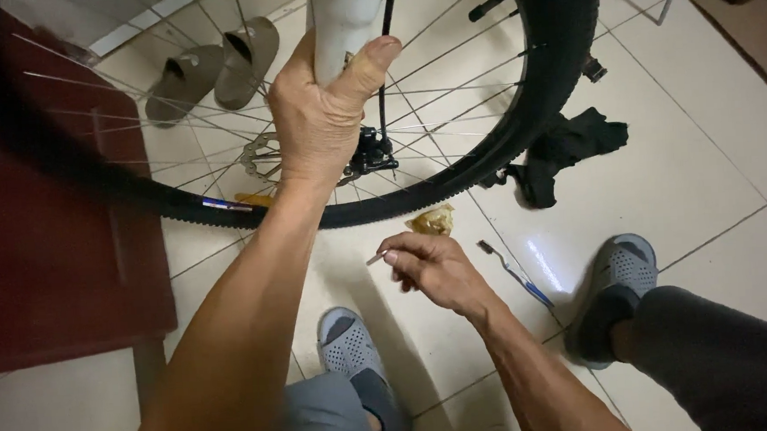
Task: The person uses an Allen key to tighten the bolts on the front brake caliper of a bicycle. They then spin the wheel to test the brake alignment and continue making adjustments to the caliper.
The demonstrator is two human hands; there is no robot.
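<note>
We take the bicycle wheel (451, 164) as our landmark. Left of it, and partly in front of its tyre, stands a dark red stool (45, 259). Seen through its spokes on the far side, a pair of olive slippers (214, 71) lies on the tiled floor (704, 164). At the wheel's hub, beside the brake disc (262, 152), our left hand (321, 114) has its grip wrapped tight around the white fork leg (342, 16), thumb pressed up along it. Just below the wheel's rim, our right hand (430, 270) hovers over the floor, its grip pinching a small thin metal pin (375, 258) between thumb and fingertips. Between that hand and the tyre lies a crumpled yellowish scrap (432, 222). Further right, below the rim, a blue-handled toothbrush (513, 274) rests on the floor, and a black rag (568, 149) lies against the tyre's right side. Below the wheel, our two feet wear grey perforated sandals (623, 273).
</note>
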